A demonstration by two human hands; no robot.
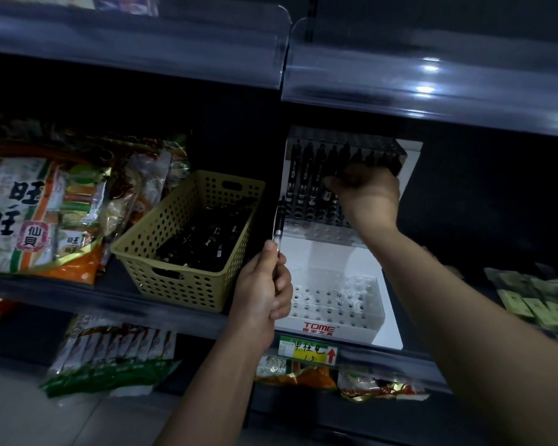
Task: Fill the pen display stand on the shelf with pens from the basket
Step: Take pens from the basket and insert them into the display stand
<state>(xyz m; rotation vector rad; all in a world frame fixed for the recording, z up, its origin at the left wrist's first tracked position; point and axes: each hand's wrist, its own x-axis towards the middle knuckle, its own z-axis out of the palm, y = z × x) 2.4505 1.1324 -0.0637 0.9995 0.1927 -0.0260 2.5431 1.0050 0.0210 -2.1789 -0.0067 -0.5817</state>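
A white pen display stand (pixel 335 331) marked TOME sits on the shelf, with a clear perforated lower tier and an upper tier holding several black pens (pixel 306 181) upright. My right hand (pixel 366 193) reaches into that upper row, its fingers curled around a black pen there. My left hand (pixel 264 292) grips one black pen (pixel 279 223) upright, just left of the stand. A yellow perforated basket (pixel 181 284) with several black pens stands left of the stand.
Snack bags (pixel 39 217) fill the shelf left of the basket. A price tag (pixel 308 349) hangs on the shelf edge below the stand. More packets lie on the lower shelf (pixel 116 358) and at the right (pixel 538 300). An upper shelf overhangs closely.
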